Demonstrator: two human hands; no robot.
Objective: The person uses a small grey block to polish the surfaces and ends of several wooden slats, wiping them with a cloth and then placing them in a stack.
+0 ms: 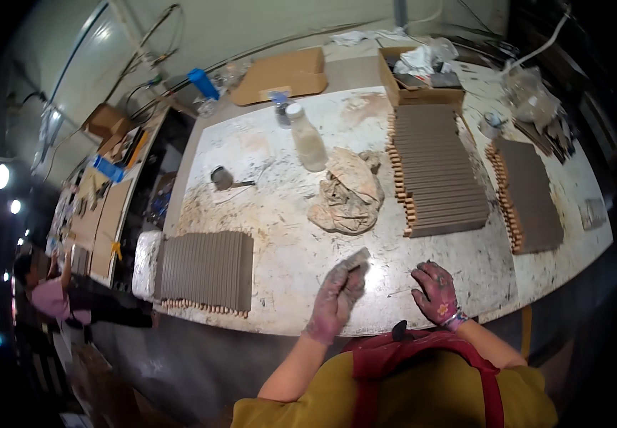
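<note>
Low in the middle of the frame, the left hand (pixel 338 294) wears a stained glove and its fingers are clamped on a small grey block (pixel 357 258), held just above the worn, paint-spotted table (pixel 287 242). Just to its right, the right hand (pixel 435 291), in a purple glove, rests flat on the tabletop with the fingers slightly apart and nothing held; a thin stick (pixel 402 291) lies between the two hands.

Above the hands, near the centre, sits a crumpled rag (pixel 347 191), and above that a white plastic bottle (pixel 306 138) lying tilted. To the right of the rag is a long row of grey-coated sticks (pixel 437 171) with bare wooden ends, and a second row (pixel 532 194) lies further right. A third row of sticks (pixel 205 271) sits at the lower left edge of the table. A small dark cup (pixel 220 177) stands left of the rag. At the top, a flat cardboard box (pixel 283 75) and an open box (pixel 419 85) hold the far end. Another person (pixel 48 289) stands at far left
</note>
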